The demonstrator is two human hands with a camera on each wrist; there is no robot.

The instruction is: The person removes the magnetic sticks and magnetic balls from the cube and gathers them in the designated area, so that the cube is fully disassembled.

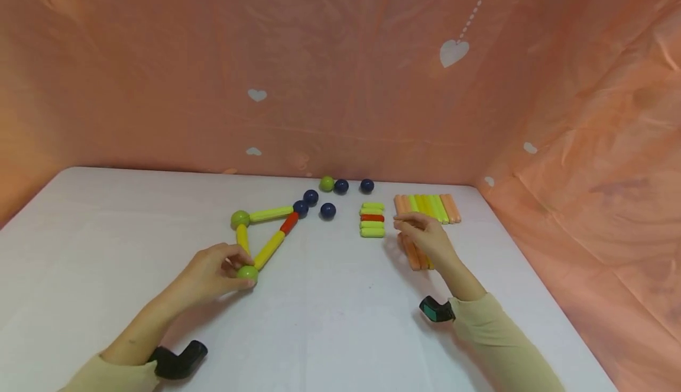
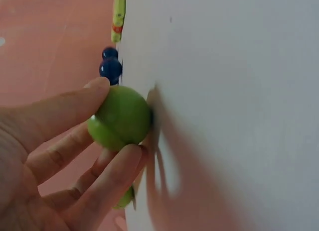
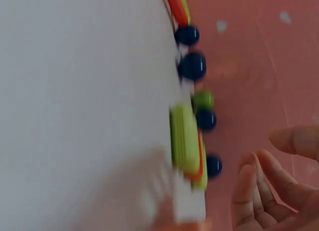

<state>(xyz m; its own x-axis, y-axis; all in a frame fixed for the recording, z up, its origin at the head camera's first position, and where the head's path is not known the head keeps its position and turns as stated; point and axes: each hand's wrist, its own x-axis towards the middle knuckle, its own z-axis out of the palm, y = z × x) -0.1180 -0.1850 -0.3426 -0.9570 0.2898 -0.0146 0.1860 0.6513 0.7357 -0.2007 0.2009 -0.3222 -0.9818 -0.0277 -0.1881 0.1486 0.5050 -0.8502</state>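
My left hand [image 1: 215, 271] pinches a green ball [image 2: 122, 119] between thumb and fingers, at the near corner of a shape laid out on the table. From that ball a yellow stick [image 1: 269, 250] and a short red stick [image 1: 289, 223] run to a navy ball [image 1: 300, 208]. A lime stick [image 1: 271, 213] links the navy ball to another green ball [image 1: 240, 219], and a short yellow stick [image 1: 242, 236] leads back toward my left fingers. My right hand [image 1: 427, 238], fingers loosely bent and holding nothing, hovers over orange sticks [image 1: 409, 254], partly hiding them.
Short lime sticks [image 1: 372, 233] and a red one [image 1: 372, 218] lie stacked in a column right of centre. Behind my right hand is a row of long orange, yellow and lime sticks [image 1: 425, 204]. Several loose navy balls [image 1: 327, 211] and a green ball [image 1: 327, 184] sit toward the back edge.
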